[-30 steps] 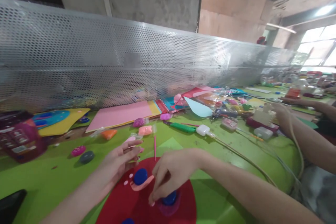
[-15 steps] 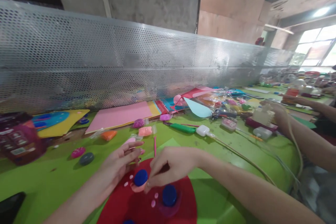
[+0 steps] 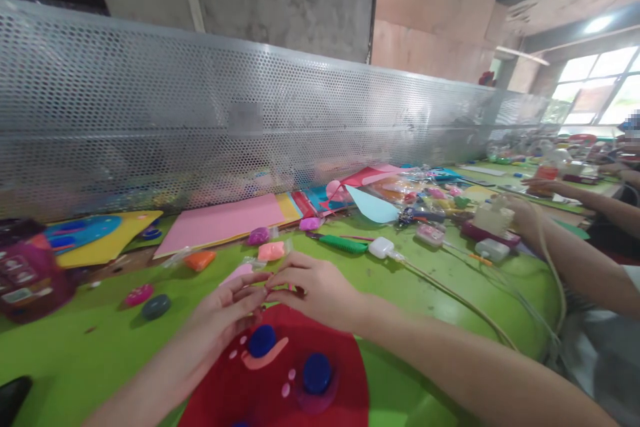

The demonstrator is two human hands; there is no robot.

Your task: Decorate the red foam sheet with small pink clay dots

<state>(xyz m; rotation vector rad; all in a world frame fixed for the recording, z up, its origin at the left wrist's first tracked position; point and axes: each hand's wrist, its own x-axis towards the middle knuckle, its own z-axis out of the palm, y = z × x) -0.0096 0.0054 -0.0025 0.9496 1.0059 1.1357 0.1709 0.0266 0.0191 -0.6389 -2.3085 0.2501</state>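
The right hand's fingertips [image 3: 274,282] are drawn together in a pinch and meet the tips of the left hand's long, loosely spread fingers. Whatever sits between them is too small and too covered to make out, so I cannot tell what either hand grips. The left hand [image 3: 227,310] lies palm half up. The right hand [image 3: 313,287] arches knuckles up beside it. Both hover over the far edge of a round red sheet [image 3: 350,373].

The sheet lies flat at the near edge of the green worktop [image 3: 430,280]. On it stand two blue caps: one [image 3: 262,340] just under the left fingers, with a curved pink clay strip [image 3: 265,355] hugging its near side, the other [image 3: 317,372] further right on a purple patch [image 3: 320,401]. Small pink dots [image 3: 287,389] are scattered between them.

Beyond the hands lie a pink clay lump [image 3: 271,251], an orange lump [image 3: 199,260] and a green-handled tool [image 3: 340,243]. A pink sheet [image 3: 220,221] lies by the far edge, under a perforated metal screen [image 3: 150,113]. At the right edge another person's arm [image 3: 575,260] rests.
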